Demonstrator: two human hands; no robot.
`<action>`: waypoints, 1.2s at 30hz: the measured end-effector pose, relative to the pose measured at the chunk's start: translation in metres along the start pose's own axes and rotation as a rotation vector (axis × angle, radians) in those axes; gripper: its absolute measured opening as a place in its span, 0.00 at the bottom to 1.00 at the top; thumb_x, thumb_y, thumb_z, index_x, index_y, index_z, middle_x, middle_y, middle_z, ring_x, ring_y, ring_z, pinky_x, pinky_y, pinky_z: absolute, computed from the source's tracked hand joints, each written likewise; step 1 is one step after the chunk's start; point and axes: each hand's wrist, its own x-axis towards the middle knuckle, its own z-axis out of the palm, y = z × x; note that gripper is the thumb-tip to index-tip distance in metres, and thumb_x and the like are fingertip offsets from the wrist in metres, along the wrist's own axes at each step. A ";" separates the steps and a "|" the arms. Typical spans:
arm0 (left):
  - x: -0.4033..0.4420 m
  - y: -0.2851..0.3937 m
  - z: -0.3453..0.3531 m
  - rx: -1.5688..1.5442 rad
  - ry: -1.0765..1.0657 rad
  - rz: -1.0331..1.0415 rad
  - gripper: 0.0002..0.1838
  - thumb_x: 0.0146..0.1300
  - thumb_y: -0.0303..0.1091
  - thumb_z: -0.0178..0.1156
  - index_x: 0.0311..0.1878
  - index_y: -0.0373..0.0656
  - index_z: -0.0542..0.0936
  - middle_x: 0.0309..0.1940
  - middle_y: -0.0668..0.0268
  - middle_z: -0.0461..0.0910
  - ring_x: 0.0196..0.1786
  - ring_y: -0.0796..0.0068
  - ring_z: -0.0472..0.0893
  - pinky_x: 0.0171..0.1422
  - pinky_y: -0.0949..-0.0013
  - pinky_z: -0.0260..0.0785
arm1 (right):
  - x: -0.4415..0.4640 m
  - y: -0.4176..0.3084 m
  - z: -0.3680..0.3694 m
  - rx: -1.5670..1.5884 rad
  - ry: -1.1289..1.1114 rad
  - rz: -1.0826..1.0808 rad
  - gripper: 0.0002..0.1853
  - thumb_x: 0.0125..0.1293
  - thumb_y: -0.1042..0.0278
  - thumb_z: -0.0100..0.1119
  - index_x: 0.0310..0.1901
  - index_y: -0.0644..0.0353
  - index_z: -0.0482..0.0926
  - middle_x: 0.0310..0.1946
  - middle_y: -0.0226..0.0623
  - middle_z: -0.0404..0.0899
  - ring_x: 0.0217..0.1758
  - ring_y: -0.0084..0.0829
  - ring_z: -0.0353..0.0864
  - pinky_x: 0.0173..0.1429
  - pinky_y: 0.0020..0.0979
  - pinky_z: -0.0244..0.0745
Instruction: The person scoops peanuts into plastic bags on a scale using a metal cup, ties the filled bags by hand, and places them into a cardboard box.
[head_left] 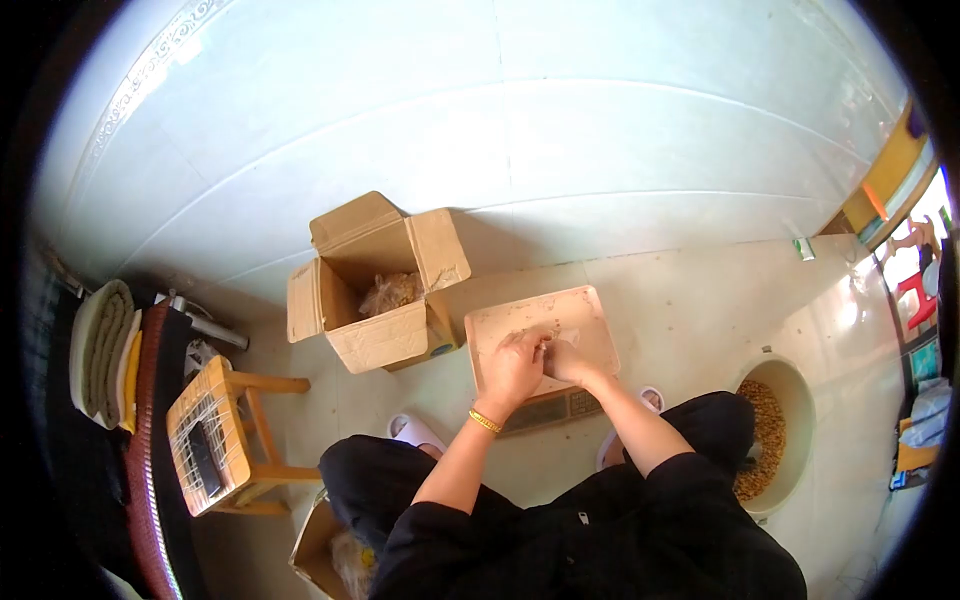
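Over a shallow pinkish tray [492, 318], my left hand [514, 364] and my right hand [569, 363] meet with their fingers closed together. A small dark bit shows between them, too small to name. Little brown specks lie on the tray's far side, and a pale patch [568, 338] shows beyond my right hand. The tray rests on a cardboard box [548, 411] between my feet. A gold-coloured bracelet [485, 420] circles my left wrist.
An open cardboard box [375, 338] with a bagged brown content stands ahead left. On the right is a pale bucket [800, 420] of small brown pieces [762, 440]. A wooden stool [240, 470] carries a phone-like dark object [205, 457]. Another open box [312, 545] sits near my left leg.
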 end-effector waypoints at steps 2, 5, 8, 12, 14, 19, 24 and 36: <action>-0.002 -0.007 0.007 -0.051 -0.042 -0.067 0.16 0.56 0.21 0.51 0.48 0.42 0.76 0.32 0.58 0.81 0.42 0.57 0.78 0.48 0.57 0.70 | 0.005 0.016 0.012 0.383 0.064 -0.056 0.10 0.60 0.67 0.51 0.38 0.63 0.78 0.25 0.40 0.77 0.30 0.29 0.75 0.36 0.32 0.69; 0.001 -0.024 0.019 0.050 0.203 -0.024 0.20 0.54 0.20 0.50 0.52 0.43 0.74 0.33 0.55 0.81 0.39 0.51 0.79 0.45 0.56 0.72 | 0.008 0.013 -0.001 0.302 -0.024 0.124 0.10 0.61 0.67 0.47 0.31 0.66 0.75 0.24 0.40 0.76 0.27 0.30 0.73 0.34 0.33 0.68; -0.004 -0.028 0.015 -0.028 -0.075 -0.091 0.18 0.53 0.22 0.52 0.49 0.42 0.75 0.31 0.56 0.80 0.42 0.54 0.79 0.49 0.58 0.70 | 0.013 0.032 0.010 0.483 -0.082 0.008 0.13 0.63 0.66 0.47 0.28 0.66 0.73 0.22 0.39 0.75 0.26 0.30 0.72 0.33 0.33 0.67; -0.008 -0.037 0.022 0.027 0.000 -0.160 0.12 0.52 0.22 0.53 0.40 0.41 0.80 0.33 0.54 0.81 0.37 0.55 0.80 0.40 0.59 0.73 | 0.015 0.034 0.014 0.473 -0.077 0.036 0.14 0.66 0.63 0.47 0.27 0.65 0.74 0.20 0.35 0.73 0.26 0.27 0.73 0.33 0.31 0.67; -0.007 -0.044 0.024 -0.010 0.042 -0.247 0.12 0.51 0.22 0.55 0.39 0.40 0.80 0.33 0.55 0.81 0.37 0.56 0.81 0.39 0.60 0.73 | 0.014 0.031 0.014 0.465 -0.038 0.063 0.15 0.68 0.63 0.46 0.27 0.64 0.74 0.20 0.33 0.73 0.27 0.26 0.73 0.33 0.31 0.67; -0.006 -0.064 0.031 -0.582 0.041 -0.552 0.13 0.53 0.22 0.57 0.43 0.38 0.80 0.33 0.59 0.82 0.35 0.65 0.82 0.44 0.66 0.74 | 0.013 0.032 -0.004 0.849 0.031 0.184 0.12 0.72 0.64 0.44 0.36 0.60 0.75 0.28 0.27 0.73 0.31 0.21 0.72 0.40 0.26 0.67; -0.014 -0.073 0.058 -0.367 -0.076 -0.163 0.18 0.53 0.24 0.60 0.50 0.37 0.76 0.45 0.56 0.79 0.47 0.65 0.79 0.53 0.66 0.70 | 0.007 0.022 -0.011 0.934 -0.038 0.199 0.10 0.67 0.68 0.51 0.32 0.64 0.78 0.28 0.31 0.77 0.32 0.22 0.74 0.39 0.26 0.70; -0.012 -0.079 0.052 -0.367 -0.122 -0.461 0.11 0.53 0.30 0.59 0.39 0.35 0.79 0.30 0.50 0.80 0.35 0.58 0.80 0.41 0.63 0.71 | 0.002 0.005 -0.002 -0.197 0.289 -0.253 0.08 0.49 0.78 0.59 0.33 0.62 0.75 0.30 0.47 0.78 0.37 0.45 0.77 0.41 0.38 0.72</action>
